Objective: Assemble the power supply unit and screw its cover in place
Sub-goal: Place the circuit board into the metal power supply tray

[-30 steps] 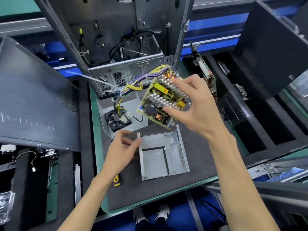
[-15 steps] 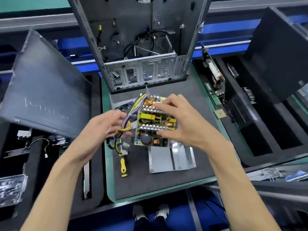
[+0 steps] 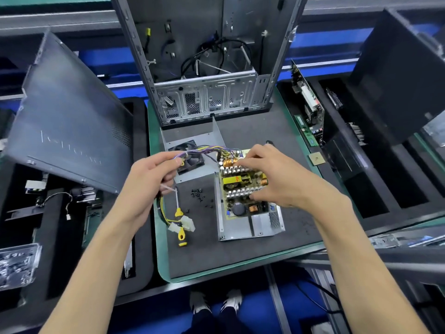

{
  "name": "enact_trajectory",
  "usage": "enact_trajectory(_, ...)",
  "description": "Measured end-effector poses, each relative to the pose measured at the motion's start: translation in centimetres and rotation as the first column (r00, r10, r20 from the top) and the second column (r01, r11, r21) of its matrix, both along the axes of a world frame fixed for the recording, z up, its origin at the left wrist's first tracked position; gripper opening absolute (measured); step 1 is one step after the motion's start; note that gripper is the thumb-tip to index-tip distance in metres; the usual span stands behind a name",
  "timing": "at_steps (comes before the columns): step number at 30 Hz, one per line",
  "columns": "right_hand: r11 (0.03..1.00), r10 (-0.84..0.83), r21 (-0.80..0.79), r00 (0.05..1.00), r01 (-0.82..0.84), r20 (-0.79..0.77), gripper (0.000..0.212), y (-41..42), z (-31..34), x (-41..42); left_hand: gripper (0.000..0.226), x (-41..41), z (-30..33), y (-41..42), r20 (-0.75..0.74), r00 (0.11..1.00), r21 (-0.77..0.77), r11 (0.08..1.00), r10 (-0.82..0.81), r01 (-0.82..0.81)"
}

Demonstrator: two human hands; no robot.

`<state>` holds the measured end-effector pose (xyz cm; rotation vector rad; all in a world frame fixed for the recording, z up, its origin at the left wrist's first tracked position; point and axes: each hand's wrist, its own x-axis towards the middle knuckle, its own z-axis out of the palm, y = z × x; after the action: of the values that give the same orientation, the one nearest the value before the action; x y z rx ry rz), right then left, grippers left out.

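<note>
The right hand [image 3: 277,177] is gripping the stiff, fragile board [image 3: 243,189] by its edges, lowering it into the tray [image 3: 240,227], while the left hand [image 3: 149,179] is pinching the floppy wires [image 3: 204,150] left of it.

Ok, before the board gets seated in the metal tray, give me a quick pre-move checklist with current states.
1. Right hand grips the circuit board: ok.
2. Left hand holds the wire bundle clear of the tray: ok.
3. Board lined up over the metal tray: cannot tell; its far end overhangs the tray's far edge.
4. Loose screws on the mat, within reach: ok.
5. Screwdriver lies beside the tray: ok.
6. Fan cover is off, beyond the tray: ok.
</note>
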<state>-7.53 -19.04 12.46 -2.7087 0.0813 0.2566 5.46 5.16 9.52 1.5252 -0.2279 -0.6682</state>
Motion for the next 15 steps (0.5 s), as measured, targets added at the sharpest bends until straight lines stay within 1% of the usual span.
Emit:
enact_trajectory(5, 1.000, 0.004, -0.017, 0.996, -0.005, -0.086, 0.074, 0.3, -1.0, -0.3, 0.019, -0.2, -1.8, -0.3, -0.046, 0.997, 0.049, 0.997, 0.062, -0.060)
enact_trajectory(9, 1.000, 0.013, -0.021, 0.987, -0.016, -0.163, 0.077, 0.9, -2.3, 0.0, 0.019, -0.5, -2.8, -0.4, -0.043, 0.997, 0.096, 0.993, 0.068, -0.063)
enact_trajectory(15, 0.996, 0.027, -0.077, 0.985, -0.041, -0.172, 0.077, 1.5, -3.7, 0.6, 0.020, -0.5, -3.9, -0.4, -0.051, 0.995, 0.119, 0.990, 0.088, -0.081)
